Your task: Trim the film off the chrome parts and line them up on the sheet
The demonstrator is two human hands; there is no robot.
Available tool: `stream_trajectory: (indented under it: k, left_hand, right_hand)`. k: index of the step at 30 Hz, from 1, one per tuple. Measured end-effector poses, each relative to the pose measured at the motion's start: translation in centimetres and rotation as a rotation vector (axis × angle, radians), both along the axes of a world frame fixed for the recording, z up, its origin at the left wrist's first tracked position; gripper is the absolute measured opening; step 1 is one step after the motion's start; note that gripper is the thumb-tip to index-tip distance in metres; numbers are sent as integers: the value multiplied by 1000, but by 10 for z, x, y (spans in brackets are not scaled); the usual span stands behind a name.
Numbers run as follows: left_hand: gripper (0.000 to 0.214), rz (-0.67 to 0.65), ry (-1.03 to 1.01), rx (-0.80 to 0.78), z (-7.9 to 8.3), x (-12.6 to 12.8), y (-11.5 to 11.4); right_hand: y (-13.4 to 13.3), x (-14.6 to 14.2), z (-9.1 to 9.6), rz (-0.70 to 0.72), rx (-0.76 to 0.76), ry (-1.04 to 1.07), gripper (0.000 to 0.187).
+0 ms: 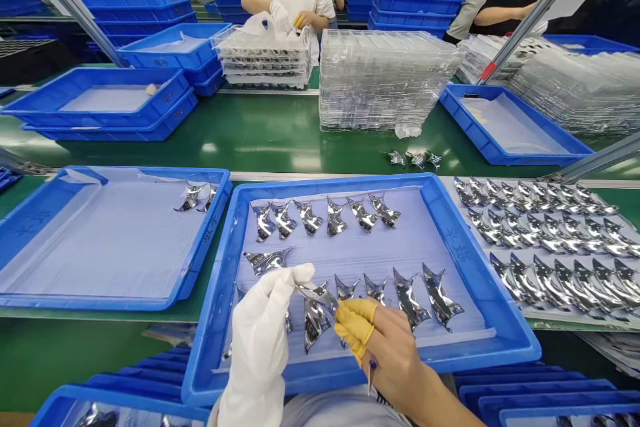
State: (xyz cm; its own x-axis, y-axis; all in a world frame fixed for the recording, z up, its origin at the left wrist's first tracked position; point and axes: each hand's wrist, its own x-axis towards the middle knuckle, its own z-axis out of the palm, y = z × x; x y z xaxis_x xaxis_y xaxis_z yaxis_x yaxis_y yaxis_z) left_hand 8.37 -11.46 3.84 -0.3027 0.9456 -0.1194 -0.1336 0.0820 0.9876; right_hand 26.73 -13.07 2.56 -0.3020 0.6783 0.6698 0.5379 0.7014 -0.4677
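Observation:
My left hand [263, 340], in a white glove, pinches a shiny chrome curved part [316, 293] over the near edge of the middle blue tray [480, 280]. My right hand [385, 347] wears yellow finger cots, touches the same part with thumb and forefinger, and holds a thin blue-tipped tool [371, 377] pointing down. Several more chrome parts [330, 217] lie in rows on the tray's white liner.
A blue tray [50, 203] at left holds two chrome parts [196, 195]. A clear blister tray [550, 240] at right is full of parts. Across the green belt [260, 137] stand stacked clear trays [380, 80], blue bins and other workers.

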Motion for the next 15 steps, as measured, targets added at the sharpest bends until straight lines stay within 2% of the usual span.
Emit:
stream_trajectory:
  k: [3, 6, 10, 15]
  left_hand:
    - [17, -34, -3, 72, -1, -1, -2]
    - [14, -96, 44, 256, 1, -1, -4]
    - [24, -167, 207, 489, 5, 0, -6]
    - [38, -176, 348, 559, 1, 0, -8]
  right_hand:
    - [2, 0, 2, -41, -9, 15, 21]
    - [6, 0, 6, -43, -33, 53, 23]
    - [12, -3, 4, -12, -103, 162, 22]
    - [14, -5, 0, 30, -137, 215, 18]
